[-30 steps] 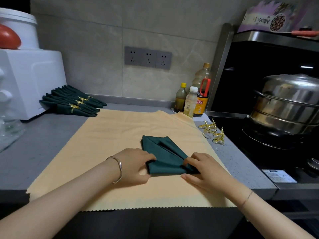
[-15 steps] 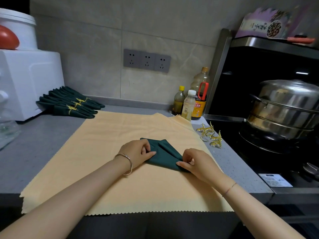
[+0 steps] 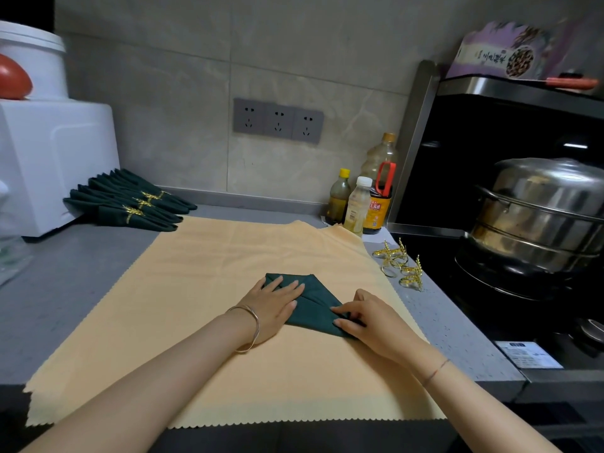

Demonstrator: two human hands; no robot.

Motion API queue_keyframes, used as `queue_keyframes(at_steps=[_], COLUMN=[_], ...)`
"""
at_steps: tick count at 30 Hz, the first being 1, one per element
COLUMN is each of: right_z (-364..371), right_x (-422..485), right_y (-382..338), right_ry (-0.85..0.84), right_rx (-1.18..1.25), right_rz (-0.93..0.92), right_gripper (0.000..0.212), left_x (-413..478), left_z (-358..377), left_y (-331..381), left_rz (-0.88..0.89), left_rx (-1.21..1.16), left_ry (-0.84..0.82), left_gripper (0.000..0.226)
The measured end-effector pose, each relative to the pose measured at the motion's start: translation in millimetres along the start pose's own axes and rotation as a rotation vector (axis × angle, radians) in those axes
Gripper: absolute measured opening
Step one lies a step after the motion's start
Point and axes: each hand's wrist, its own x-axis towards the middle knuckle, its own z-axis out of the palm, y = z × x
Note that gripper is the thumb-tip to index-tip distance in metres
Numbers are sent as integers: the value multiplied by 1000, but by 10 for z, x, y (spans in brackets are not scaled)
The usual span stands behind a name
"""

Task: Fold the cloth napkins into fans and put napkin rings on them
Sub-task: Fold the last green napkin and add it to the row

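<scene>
A dark green napkin (image 3: 315, 300), folded into a narrow wedge, lies on the yellow cloth (image 3: 209, 276) in the middle of the counter. My left hand (image 3: 273, 305) lies flat on its left part with straight fingers, pressing it down. My right hand (image 3: 366, 317) pinches the napkin's near right corner between thumb and fingers. Several gold napkin rings (image 3: 402, 264) sit loose on the grey counter to the right of the cloth. Three finished green fans (image 3: 127, 204), each with a gold ring, lie at the back left.
A white appliance (image 3: 49, 158) stands at the far left. Three bottles (image 3: 362, 201) stand by the back wall. At the right a steel steamer pot (image 3: 539, 214) sits on a black stove (image 3: 457, 269). The counter's front edge is close to me.
My left hand went from curled at the napkin's left edge to lying flat on top of it. The napkin has been folded narrower. My right hand stays at the right corner.
</scene>
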Motion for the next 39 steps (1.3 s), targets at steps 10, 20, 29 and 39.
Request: queue_keyframes(at_steps=[10,20,29,39], right_z=[52,201,-286,-248], right_x=[-46,223,360,577], right_y=[-132,-377,-362,-459], right_ry=[-27,-27,73,-716], right_rx=[-263,-544,448,948], right_rz=[-322,-178,168,528], right_gripper=[54,48,12,12], left_x=[16,46,-373,-735], left_z=[41,-8,-412,-304], left_y=[-58,-71,-189,-308], left_rz=[21,-7,78,243], left_rx=[-173,-213,-389,14], left_ry=[-3,-33,472,281], left_gripper=[48,46,71,82])
